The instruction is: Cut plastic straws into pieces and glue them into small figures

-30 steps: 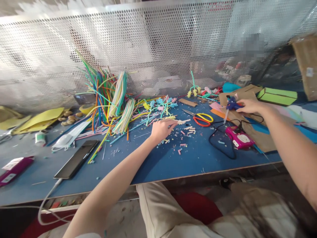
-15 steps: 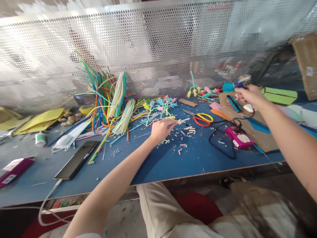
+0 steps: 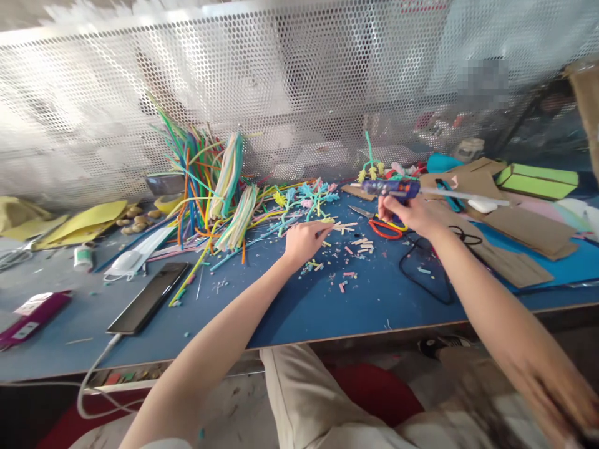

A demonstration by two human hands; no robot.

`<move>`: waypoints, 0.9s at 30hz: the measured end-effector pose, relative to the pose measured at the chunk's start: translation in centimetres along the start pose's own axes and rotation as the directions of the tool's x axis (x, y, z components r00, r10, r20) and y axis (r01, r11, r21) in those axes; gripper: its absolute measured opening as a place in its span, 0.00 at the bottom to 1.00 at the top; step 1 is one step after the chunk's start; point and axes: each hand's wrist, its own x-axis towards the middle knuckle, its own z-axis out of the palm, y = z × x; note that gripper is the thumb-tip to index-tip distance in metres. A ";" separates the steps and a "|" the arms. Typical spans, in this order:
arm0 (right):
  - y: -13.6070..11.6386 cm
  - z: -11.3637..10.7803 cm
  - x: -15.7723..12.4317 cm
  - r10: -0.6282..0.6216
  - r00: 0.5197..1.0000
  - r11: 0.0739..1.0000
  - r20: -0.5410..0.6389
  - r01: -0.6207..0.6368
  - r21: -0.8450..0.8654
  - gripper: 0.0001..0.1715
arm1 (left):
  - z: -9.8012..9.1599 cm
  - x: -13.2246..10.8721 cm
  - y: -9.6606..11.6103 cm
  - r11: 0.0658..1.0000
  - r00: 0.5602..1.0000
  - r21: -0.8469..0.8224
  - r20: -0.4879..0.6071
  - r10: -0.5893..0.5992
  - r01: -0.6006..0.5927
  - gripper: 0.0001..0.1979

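Observation:
My right hand (image 3: 410, 213) grips a blue glue gun (image 3: 392, 187) with a long clear glue stick (image 3: 461, 196) sticking out of its back, held level above the red-and-yellow scissors (image 3: 386, 226). Its black cord (image 3: 423, 274) loops over the blue table (image 3: 299, 305). My left hand (image 3: 305, 240) rests on the table with fingers curled round a small pale piece (image 3: 344, 228), next to scattered cut bits (image 3: 349, 274). The gun's nozzle points left, a short way from my left fingertips.
A heap of coloured straws (image 3: 210, 187) stands at the back centre against the perforated metal screen (image 3: 281, 87). A phone (image 3: 147, 297) on a cable, a face mask (image 3: 128, 260) and a pink box (image 3: 30, 313) lie left. Cardboard (image 3: 505, 240) and green boxes (image 3: 538, 179) lie right.
My right hand lifted the glue gun from the cardboard at the right and carried it left to above the scissors. The left hand stayed put. The view shifted slightly right.

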 end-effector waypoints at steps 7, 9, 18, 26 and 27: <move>1.1 1.4 -1.6 -0.063 0.998 0.792 0.020 0.062 -0.607 0.33 | 0.4 0.2 -0.2 0.999 0.999 -0.012 0.008 -0.052 0.052 0.11; 1.0 1.6 -1.8 -0.094 0.995 0.776 0.019 0.085 -0.625 0.33 | 0.4 0.2 -0.1 0.998 0.998 -0.015 0.015 -0.059 0.059 0.11; 2.1 3.2 -2.0 -0.058 0.997 0.750 -0.048 0.012 -0.662 0.36 | 0.5 0.1 0.0 0.999 1.000 -0.044 0.011 -0.023 0.023 0.13; 1.7 3.4 -2.0 -0.070 0.997 0.758 -0.034 0.031 -0.651 0.37 | 0.3 0.2 0.5 0.999 0.999 -0.035 0.041 -0.008 0.009 0.13; 1.7 3.4 -2.0 -0.068 0.997 0.758 -0.036 0.028 -0.651 0.37 | 0.4 0.2 0.5 0.999 0.999 -0.037 0.040 -0.008 0.009 0.13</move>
